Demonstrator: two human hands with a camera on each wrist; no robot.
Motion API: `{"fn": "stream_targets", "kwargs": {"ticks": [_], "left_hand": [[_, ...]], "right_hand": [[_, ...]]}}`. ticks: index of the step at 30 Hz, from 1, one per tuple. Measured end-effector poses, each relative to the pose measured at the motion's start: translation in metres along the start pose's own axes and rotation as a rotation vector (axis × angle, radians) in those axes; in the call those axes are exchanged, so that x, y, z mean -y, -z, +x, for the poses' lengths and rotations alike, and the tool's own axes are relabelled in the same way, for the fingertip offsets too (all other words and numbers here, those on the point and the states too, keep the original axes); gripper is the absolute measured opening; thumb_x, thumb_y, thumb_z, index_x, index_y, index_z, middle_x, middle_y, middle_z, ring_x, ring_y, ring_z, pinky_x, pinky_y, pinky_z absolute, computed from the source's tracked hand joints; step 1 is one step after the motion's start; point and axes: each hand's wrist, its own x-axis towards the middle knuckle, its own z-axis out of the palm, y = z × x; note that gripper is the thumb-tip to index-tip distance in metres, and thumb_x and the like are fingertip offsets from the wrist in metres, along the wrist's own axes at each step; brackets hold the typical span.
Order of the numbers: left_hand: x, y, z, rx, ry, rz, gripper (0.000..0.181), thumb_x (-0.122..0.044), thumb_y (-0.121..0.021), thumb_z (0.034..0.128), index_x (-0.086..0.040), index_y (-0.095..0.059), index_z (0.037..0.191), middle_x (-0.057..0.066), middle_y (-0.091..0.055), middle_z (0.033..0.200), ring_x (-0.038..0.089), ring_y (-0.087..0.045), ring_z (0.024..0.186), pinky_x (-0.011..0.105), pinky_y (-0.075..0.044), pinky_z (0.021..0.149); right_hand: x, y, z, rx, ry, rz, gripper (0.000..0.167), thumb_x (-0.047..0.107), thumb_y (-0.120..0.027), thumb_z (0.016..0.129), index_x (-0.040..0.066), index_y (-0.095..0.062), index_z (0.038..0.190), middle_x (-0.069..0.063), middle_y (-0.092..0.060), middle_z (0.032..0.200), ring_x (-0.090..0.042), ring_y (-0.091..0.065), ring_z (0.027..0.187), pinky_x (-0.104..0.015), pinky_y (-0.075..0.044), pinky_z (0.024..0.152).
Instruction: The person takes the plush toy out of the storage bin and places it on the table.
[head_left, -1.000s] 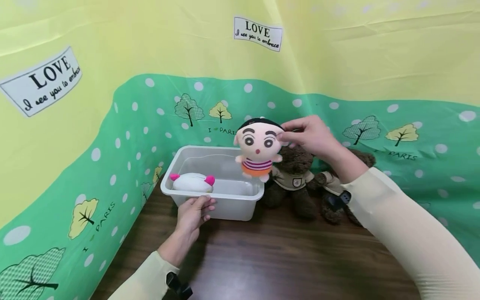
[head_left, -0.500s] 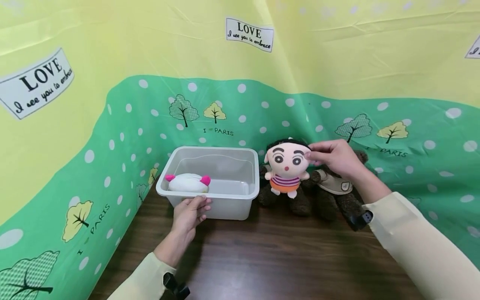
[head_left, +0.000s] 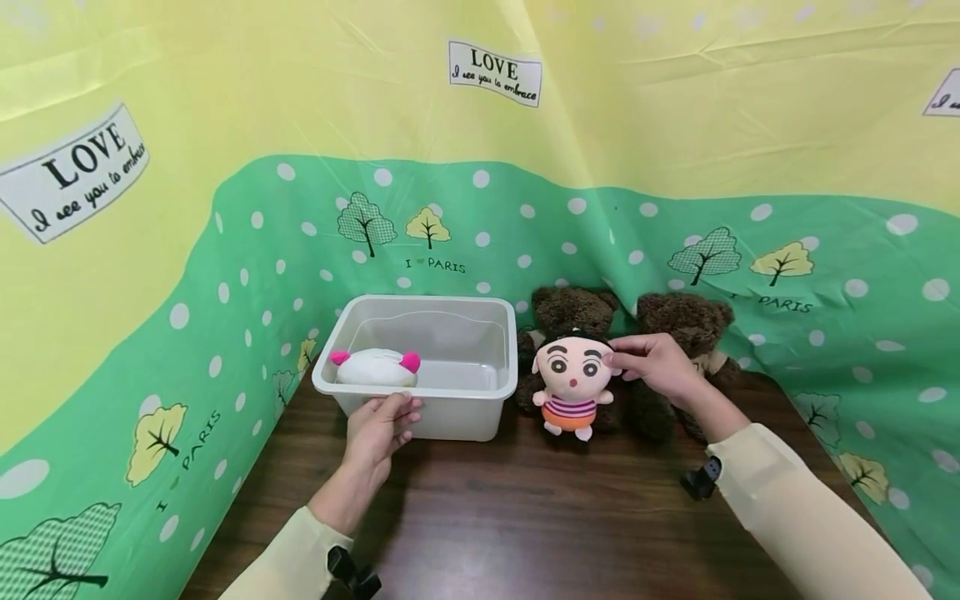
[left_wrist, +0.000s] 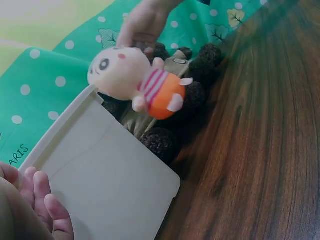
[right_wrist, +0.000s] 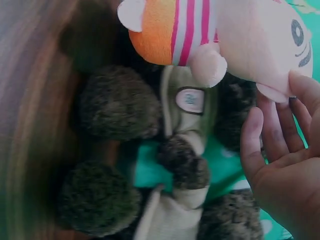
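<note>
A plush doll with black hair, a striped shirt and orange shorts hangs upright in front of a brown teddy bear. My right hand pinches the side of its head between thumb and fingers, also plain in the right wrist view, where the doll lies across the top. My left hand grips the front rim of a light grey bin, thumb on top. Inside the bin, at the left, lies a white plush with pink ends.
A second brown teddy bear sits at the right, partly hidden behind my right hand. The dark wooden table stretches in front of the bin and bears. Green and yellow printed cloth hangs behind and at the left.
My right hand has carried the doll rightward from beside the bin's right end and lowered it in front of the left bear. The left hand still grips the rim.
</note>
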Motion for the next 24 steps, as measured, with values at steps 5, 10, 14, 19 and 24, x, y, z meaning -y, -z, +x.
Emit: {"fn": "stream_targets", "kwargs": {"ticks": [5,10,14,19,24], "left_hand": [[0.001,0.001,0.001,0.002,-0.001,0.001,0.019,-0.019,-0.07,0.0923,-0.007,-0.067,0.107,-0.004,-0.079,0.083,0.007,-0.072,0.072,0.021,-0.049,0.059],[0.0,0.002,0.0,0.0,-0.005,0.004,0.019,-0.019,-0.07,0.0922,-0.007,-0.067,0.107,-0.004,-0.079,0.083,0.007,-0.072,0.072,0.021,-0.049,0.059],[0.0,0.001,0.0,-0.004,0.001,0.001,0.02,-0.019,-0.069,0.0925,-0.007,-0.067,0.108,-0.005,-0.079,0.083,0.007,-0.072,0.072,0.021,-0.049,0.059],[0.0,0.0,0.0,-0.007,0.002,0.001,0.02,-0.019,-0.069,0.0927,-0.006,-0.067,0.108,-0.004,-0.079,0.083,0.007,-0.071,0.071,0.021,-0.049,0.059],[0.0,-0.001,0.0,-0.01,-0.002,0.0,0.02,-0.018,-0.069,0.0925,-0.006,-0.067,0.108,-0.004,-0.079,0.083,0.007,-0.071,0.071,0.022,-0.049,0.058]], "right_hand": [[-0.017,-0.007,0.002,-0.003,-0.017,-0.006,0.051,0.031,-0.074,0.096,-0.002,-0.066,0.133,-0.022,-0.071,0.123,-0.011,-0.072,0.086,-0.037,-0.062,0.076],[-0.032,-0.013,0.008,-0.009,-0.028,0.004,0.05,0.032,-0.074,0.096,-0.001,-0.067,0.132,-0.024,-0.062,0.135,-0.008,-0.071,0.086,-0.033,-0.061,0.075],[-0.044,-0.018,0.011,-0.007,-0.043,0.014,0.05,0.031,-0.074,0.096,-0.002,-0.067,0.132,-0.024,-0.063,0.131,-0.008,-0.07,0.086,-0.037,-0.061,0.076],[-0.055,-0.023,0.014,-0.014,-0.062,0.029,0.05,0.029,-0.073,0.097,-0.002,-0.064,0.135,-0.025,-0.064,0.133,-0.007,-0.07,0.087,-0.04,-0.062,0.077],[-0.06,-0.024,0.017,-0.023,-0.088,0.044,0.052,0.03,-0.072,0.098,-0.001,-0.062,0.138,-0.026,-0.059,0.141,-0.006,-0.069,0.089,-0.039,-0.062,0.077]]}}
